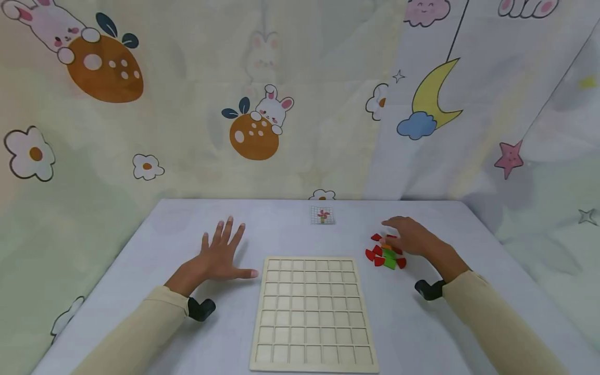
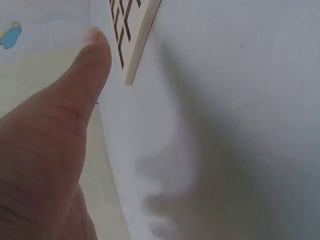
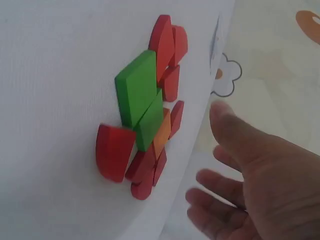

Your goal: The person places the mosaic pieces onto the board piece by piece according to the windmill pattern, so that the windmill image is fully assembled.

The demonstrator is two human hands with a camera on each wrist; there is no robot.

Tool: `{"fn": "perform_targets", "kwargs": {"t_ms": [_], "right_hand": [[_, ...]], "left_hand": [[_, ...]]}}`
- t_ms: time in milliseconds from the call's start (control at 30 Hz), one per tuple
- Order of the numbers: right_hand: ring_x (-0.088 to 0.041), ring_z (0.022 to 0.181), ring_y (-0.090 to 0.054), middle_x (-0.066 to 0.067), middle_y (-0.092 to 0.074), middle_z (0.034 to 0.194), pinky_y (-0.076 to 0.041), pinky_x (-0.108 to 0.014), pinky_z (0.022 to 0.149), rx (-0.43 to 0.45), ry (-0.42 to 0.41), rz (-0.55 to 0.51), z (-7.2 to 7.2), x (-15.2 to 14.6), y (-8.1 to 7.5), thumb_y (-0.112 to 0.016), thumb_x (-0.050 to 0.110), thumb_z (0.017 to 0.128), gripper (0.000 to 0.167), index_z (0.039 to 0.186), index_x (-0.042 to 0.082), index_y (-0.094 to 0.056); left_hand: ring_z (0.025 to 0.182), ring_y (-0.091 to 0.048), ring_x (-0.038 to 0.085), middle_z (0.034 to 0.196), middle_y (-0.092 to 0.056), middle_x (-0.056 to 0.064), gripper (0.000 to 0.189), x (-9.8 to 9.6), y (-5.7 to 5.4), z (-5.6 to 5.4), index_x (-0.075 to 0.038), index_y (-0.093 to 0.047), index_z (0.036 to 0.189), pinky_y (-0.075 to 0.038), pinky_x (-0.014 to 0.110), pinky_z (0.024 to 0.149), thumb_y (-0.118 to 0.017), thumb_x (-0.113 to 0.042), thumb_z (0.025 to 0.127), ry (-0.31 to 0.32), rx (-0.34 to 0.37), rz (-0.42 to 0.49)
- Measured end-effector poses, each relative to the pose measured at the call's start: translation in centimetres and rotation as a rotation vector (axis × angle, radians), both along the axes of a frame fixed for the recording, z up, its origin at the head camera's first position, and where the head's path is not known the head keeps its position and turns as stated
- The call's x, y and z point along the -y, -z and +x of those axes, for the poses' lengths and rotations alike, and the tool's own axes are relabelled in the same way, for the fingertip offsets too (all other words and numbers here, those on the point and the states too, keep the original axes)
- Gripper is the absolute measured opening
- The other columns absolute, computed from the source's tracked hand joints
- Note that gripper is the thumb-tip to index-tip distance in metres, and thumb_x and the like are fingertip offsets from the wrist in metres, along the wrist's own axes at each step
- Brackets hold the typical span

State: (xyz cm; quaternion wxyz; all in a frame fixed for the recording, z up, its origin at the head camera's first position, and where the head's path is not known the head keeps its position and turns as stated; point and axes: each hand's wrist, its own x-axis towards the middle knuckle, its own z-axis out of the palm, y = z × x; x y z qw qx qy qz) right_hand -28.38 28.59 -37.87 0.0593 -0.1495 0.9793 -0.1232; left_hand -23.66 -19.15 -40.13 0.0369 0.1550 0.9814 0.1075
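Note:
My left hand is spread over the table left of a pale grid board, its thumb pointing at the board's upper left corner. It holds nothing. In the left wrist view the thumb shows near the corner of the board. My right hand hovers over a loose cluster of small blocks, fingers relaxed and holding nothing. Red quarter-round blocks, green blocks and an orange block lie there. In the right wrist view the hand stays apart from them.
A small picture card with a red flower-like design lies at the table's back edge. Behind the white table hangs a printed cloth with rabbits, flowers and a moon. Dark wrist cameras sit at both sleeves.

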Motion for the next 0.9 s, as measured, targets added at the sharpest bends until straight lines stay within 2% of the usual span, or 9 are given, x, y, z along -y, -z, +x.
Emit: {"fn": "perform_targets", "kwargs": {"t_ms": [100, 167, 233, 367, 467, 600, 767, 900], "right_hand": [[-0.038, 0.11, -0.053, -0.022, -0.059, 0.121, -0.052, -0.047, 0.085, -0.005, 0.003, -0.087, -0.1, 0.4, 0.0, -0.069, 0.021, 0.092, 0.046, 0.13, -0.003, -0.058], [-0.032, 0.099, -0.057, -0.016, -0.063, 0.111, -0.055, -0.039, 0.075, -0.003, 0.011, -0.146, -0.1, 0.8, 0.1, -0.068, 0.018, 0.093, 0.039, 0.125, -0.003, -0.062], [-0.027, 0.093, -0.057, -0.012, -0.065, 0.105, -0.055, -0.034, 0.07, -0.002, 0.006, -0.192, -0.1, 1.1, 0.2, -0.068, 0.015, 0.092, 0.033, 0.121, -0.002, -0.066], [-0.025, 0.093, -0.058, -0.009, -0.067, 0.104, -0.055, -0.034, 0.074, 0.016, -0.039, -0.256, 0.2, 1.7, 0.7, -0.068, 0.009, 0.091, 0.026, 0.116, 0.0, -0.069], [-0.025, 0.094, -0.06, -0.007, -0.067, 0.103, -0.054, -0.038, 0.08, 0.021, -0.098, -0.268, 0.6, 2.1, 0.9, -0.066, 0.006, 0.092, 0.024, 0.114, -0.001, -0.069], [-0.022, 0.088, -0.059, -0.005, -0.066, 0.099, -0.054, -0.035, 0.076, 0.059, -0.124, -0.274, 0.9, 2.6, 1.2, -0.066, 0.006, 0.091, 0.025, 0.115, -0.002, -0.069], [-0.02, 0.091, -0.058, -0.004, -0.065, 0.102, -0.053, -0.032, 0.076, 0.111, -0.11, -0.232, 0.7, 3.1, 1.6, -0.07, 0.01, 0.091, 0.031, 0.119, 0.0, -0.068], [-0.022, 0.096, -0.058, -0.007, -0.064, 0.107, -0.052, -0.036, 0.081, 0.12, -0.096, -0.179, 0.9, 3.5, 1.7, -0.072, 0.013, 0.089, 0.035, 0.121, 0.0, -0.067]], "left_hand": [[0.143, 0.0, 0.047, 0.158, 0.002, 0.029, 0.127, -0.1, 0.6, 0.2, 0.0, -0.012, 0.155, -0.006, 0.066, 0.109, -0.071, -0.072, 0.068, 0.08, 0.008, 0.06], [0.144, -0.001, 0.045, 0.158, 0.001, 0.029, 0.129, -0.3, 1.0, 0.3, 0.004, -0.009, 0.154, -0.009, 0.063, 0.111, -0.074, -0.069, 0.068, 0.121, 0.035, 0.109], [0.145, 0.0, 0.043, 0.158, 0.001, 0.028, 0.132, -0.6, 1.2, 0.5, 0.007, -0.006, 0.152, -0.01, 0.06, 0.112, -0.075, -0.068, 0.068, 0.154, 0.068, 0.159], [0.146, 0.002, 0.038, 0.159, 0.003, 0.025, 0.135, -1.3, 1.2, 1.4, 0.01, -0.002, 0.151, -0.009, 0.056, 0.114, -0.077, -0.065, 0.068, 0.196, 0.13, 0.221], [0.146, 0.002, 0.038, 0.159, 0.003, 0.024, 0.134, -1.8, 1.1, 2.2, 0.01, -0.001, 0.151, -0.008, 0.056, 0.114, -0.079, -0.062, 0.069, 0.22, 0.169, 0.249], [0.146, 0.003, 0.038, 0.159, 0.005, 0.025, 0.136, -2.4, 1.1, 3.4, 0.01, 0.0, 0.151, -0.01, 0.057, 0.113, -0.08, -0.062, 0.067, 0.251, 0.194, 0.261], [0.145, 0.007, 0.04, 0.158, 0.01, 0.027, 0.141, -3.1, 1.3, 5.3, 0.012, 0.003, 0.15, -0.01, 0.059, 0.113, -0.08, -0.064, 0.065, 0.322, 0.227, 0.239], [0.145, 0.008, 0.039, 0.158, 0.012, 0.026, 0.143, -3.4, 1.3, 6.6, 0.011, 0.005, 0.15, -0.009, 0.058, 0.113, -0.082, -0.062, 0.064, 0.366, 0.264, 0.257]]}}
